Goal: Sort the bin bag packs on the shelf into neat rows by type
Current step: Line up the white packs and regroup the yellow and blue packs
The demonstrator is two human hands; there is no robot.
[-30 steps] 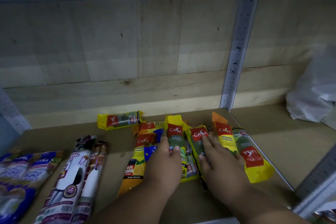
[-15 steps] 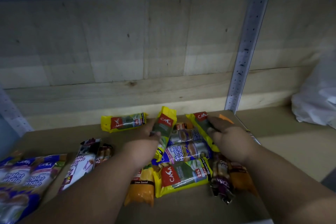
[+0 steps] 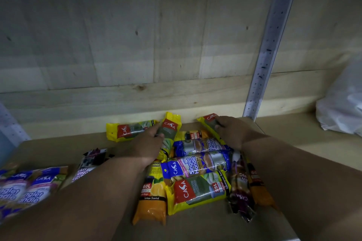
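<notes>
Head view: the shelf point(image 3: 195, 227) carries a loose heap of bin bag packs near its middle, and the landmark here is the yellow 25L pack point(image 3: 197, 191) lying crosswise at the front of that heap. Behind it, touching, lie two blue Singlet Handle packs point(image 3: 197, 164), also crosswise. Just left of it an orange 60L pack point(image 3: 151, 201) points front to back. Just right of it lie a dark purple pack point(image 3: 240, 191) and another orange pack point(image 3: 258, 188), side by side.

The left hand point(image 3: 147, 146), behind and left of the landmark, has its fingers point(image 3: 158, 135) curled around a yellow pack point(image 3: 170, 129) tilted upward. Touching that pack's left side, a further yellow pack point(image 3: 129, 130) lies crosswise by the back wall. The right hand point(image 3: 233, 132), behind and right, pinches the end of a third yellow pack point(image 3: 209, 121). Far left of the landmark sit more blue packs point(image 3: 29, 190) and a draw-string pack point(image 3: 88, 168).
</notes>
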